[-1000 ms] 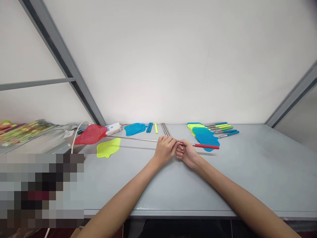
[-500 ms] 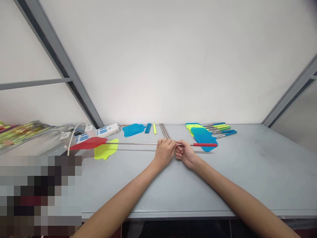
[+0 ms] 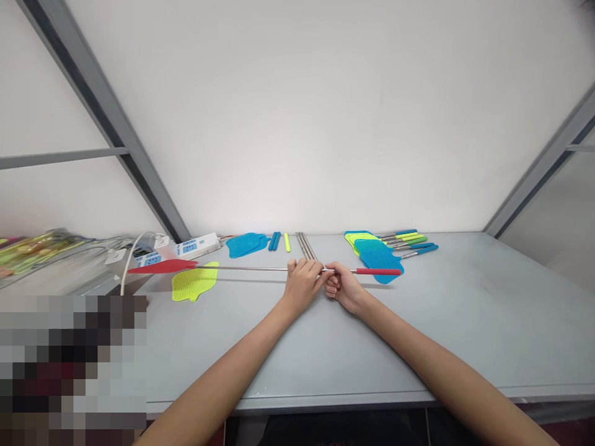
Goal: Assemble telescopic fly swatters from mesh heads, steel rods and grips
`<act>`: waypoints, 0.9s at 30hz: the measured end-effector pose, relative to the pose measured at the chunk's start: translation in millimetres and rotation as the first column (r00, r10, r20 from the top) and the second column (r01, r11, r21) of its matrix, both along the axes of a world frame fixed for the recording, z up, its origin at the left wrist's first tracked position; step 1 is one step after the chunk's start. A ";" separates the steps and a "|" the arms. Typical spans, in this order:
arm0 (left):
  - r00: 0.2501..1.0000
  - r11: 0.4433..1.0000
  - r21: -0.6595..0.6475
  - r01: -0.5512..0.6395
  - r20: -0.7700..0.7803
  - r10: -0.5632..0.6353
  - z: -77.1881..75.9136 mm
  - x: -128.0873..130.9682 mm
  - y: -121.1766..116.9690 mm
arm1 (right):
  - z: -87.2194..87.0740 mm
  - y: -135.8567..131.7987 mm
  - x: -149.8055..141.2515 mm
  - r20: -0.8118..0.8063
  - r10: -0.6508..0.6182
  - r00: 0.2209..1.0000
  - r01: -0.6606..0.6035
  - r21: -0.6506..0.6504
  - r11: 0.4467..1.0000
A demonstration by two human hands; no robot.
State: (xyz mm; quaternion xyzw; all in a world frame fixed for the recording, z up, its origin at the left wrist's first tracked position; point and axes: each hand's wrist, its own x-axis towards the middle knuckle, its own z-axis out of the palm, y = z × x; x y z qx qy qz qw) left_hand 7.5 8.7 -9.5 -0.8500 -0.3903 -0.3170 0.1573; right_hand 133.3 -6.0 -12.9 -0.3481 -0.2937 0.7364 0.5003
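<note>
Both my hands sit close together near the table's middle, gripping one long fly swatter. My left hand (image 3: 302, 287) closes around its steel shaft (image 3: 251, 269). My right hand (image 3: 343, 287) holds the same shaft just before the red handle (image 3: 378, 271). The red mesh head (image 3: 162, 266) is held out to the left, seen almost edge-on, above a loose yellow mesh head (image 3: 195, 281). Several steel rods (image 3: 305, 245) lie just beyond my hands.
A white power strip (image 3: 195, 246) and a white cable (image 3: 127, 272) sit at the far left. Stacked blue and yellow mesh heads (image 3: 375, 257) and several coloured handles (image 3: 409, 243) lie right. A blue mesh head (image 3: 245, 244) lies at the back. A blurred block (image 3: 69, 365) covers the lower left.
The red swatter head has rotated from showing its mesh face to nearly edge-on, and the shaft now lies level. My hands keep their hold. The view has drifted slightly.
</note>
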 end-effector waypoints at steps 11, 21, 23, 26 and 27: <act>0.999 0.999 -0.011 -0.031 -0.010 0.031 -2.5 3.9 -3.0 | -1.9 2.4 0.2 -0.019 0.025 1.000 -0.025 0.002 1.000; 0.998 0.994 -0.106 -0.001 -0.057 -0.005 -1.6 3.9 -1.2 | -1.3 3.1 0.2 -0.030 0.045 0.999 -0.045 -0.007 0.999; 0.998 0.993 -0.121 -0.004 -0.060 -0.004 -1.4 3.7 -1.2 | -1.7 3.4 0.7 -0.031 0.047 0.998 -0.048 -0.005 0.999; 0.998 0.990 -0.137 -0.005 -0.067 -0.004 -1.3 3.5 -0.8 | -2.2 3.8 1.2 -0.028 0.047 0.998 -0.047 -0.001 0.999; 0.998 0.990 -0.141 -0.006 -0.069 -0.003 -1.3 3.5 -0.5 | -2.3 3.8 1.3 -0.026 0.047 0.999 -0.047 0.000 0.999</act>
